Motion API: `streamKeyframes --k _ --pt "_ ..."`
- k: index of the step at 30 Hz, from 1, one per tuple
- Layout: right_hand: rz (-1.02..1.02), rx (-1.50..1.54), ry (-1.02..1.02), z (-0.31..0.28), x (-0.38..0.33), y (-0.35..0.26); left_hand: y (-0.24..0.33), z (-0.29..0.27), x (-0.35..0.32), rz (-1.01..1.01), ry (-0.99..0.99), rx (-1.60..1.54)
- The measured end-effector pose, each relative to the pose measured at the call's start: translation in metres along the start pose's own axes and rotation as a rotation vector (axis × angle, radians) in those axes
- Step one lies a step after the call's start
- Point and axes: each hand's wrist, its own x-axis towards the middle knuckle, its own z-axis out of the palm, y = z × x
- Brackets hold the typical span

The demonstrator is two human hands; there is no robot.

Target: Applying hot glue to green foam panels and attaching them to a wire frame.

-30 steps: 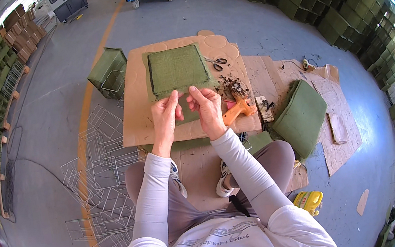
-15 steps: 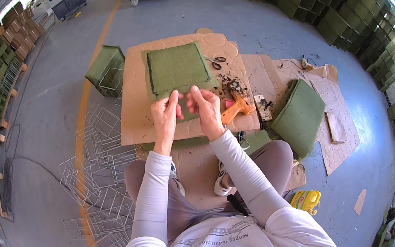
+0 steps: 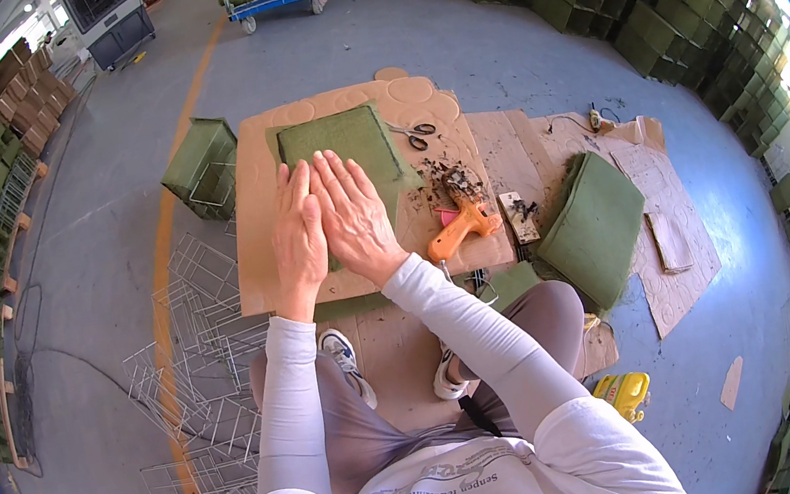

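Both palms flat on a green mat at the board's near edge.

Wire cage frames (image 3: 201,375) lie off the left edge. The left hand (image 3: 296,225) and right hand (image 3: 353,214), fingers spread, press the square green fibre mat (image 3: 340,143) onto the brown cardboard work board (image 3: 258,206); the pressing looks midway, with the far half untouched. Steel scissors (image 3: 413,134), an orange glue gun (image 3: 458,231) and dark scraps (image 3: 457,183) crowd the right edge.
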Motion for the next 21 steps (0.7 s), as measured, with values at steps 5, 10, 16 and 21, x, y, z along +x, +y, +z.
streamKeyframes --k 5,10,16,21 --pt "-0.036 -0.006 -0.069 -0.002 -0.005 0.009 0.0 -0.002 0.002 0.024 -0.078 0.168" --pt "0.166 0.261 -0.007 -0.058 0.017 0.037 0.003 -0.014 -0.003 0.054 -0.067 0.179" --pt "0.352 0.563 -0.037 -0.078 0.039 0.088 -0.001 -0.004 -0.003 0.089 -0.038 0.204" --pt "0.488 0.788 -0.266 -0.027 0.004 0.076 0.001 -0.001 -0.002 0.081 -0.026 0.238"
